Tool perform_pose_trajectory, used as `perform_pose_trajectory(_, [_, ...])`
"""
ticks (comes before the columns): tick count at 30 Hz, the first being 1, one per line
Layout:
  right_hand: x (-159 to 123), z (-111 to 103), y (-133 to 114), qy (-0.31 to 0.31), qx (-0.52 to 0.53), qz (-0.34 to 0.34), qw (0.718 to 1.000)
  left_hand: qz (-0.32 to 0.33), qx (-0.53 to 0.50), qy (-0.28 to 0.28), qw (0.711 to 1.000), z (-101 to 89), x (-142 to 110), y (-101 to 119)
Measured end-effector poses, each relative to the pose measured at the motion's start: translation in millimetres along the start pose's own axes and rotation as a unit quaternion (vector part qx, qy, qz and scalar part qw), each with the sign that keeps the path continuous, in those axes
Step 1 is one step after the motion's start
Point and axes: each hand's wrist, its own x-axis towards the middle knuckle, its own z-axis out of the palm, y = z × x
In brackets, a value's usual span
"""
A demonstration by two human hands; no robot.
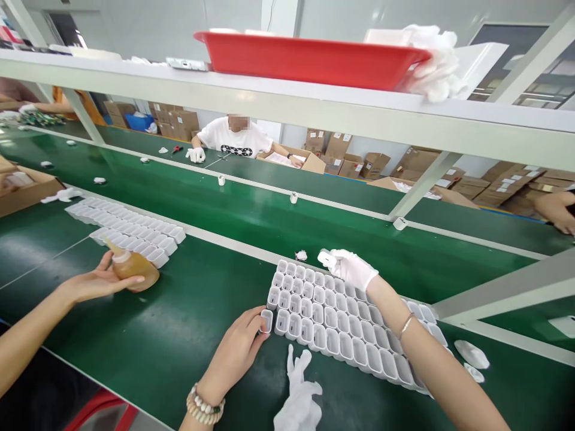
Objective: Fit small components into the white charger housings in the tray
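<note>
One white cup (268, 322) is pinched in my bare left grip (239, 346), with rows of cups (333, 342) just to its right on the tabletop (166, 347). Farther out, my gloved right grip (354, 269) holds a white piece (326, 258); a loose glove (300, 402) lies nearer me, right of the left grip.

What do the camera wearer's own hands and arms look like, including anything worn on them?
The left hand is ungloved, with pale round-beaded bracelets, some beads greenish, around the wrist. The right hand wears a thin white fabric glove reaching the wrist; a slim, metallic-looking bangle sits farther up. No sleeves show.
</note>
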Motion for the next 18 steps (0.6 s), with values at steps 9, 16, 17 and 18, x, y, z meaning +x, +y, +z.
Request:
perform_pose_trajectory(9, [-12.4,2.0,-0.5,-0.053,0.037,-0.003,0.998,0.006,0.004,0.005,1.0,-2.4,2.3,1.4])
perform_pose_trajectory(16, [-6.9,-3.1,3.8,-0.025,-0.042,-0.021,0.999,0.002,-0.001,0.001,1.0,-2.1,1.0,1.3])
perform_pose_trajectory(17, [-3.8,-5.9,3.8,-0.008,-0.063,-0.025,0.998,0.003,-0.002,0.003,1.0,-2.3,1.2,1.7])
perform_pose_trajectory(18, [-0.6,-9.2,3.7,0.012,-0.088,-0.029,0.996,0.005,-0.004,0.005,1.0,-2.5,1.4,2.0])
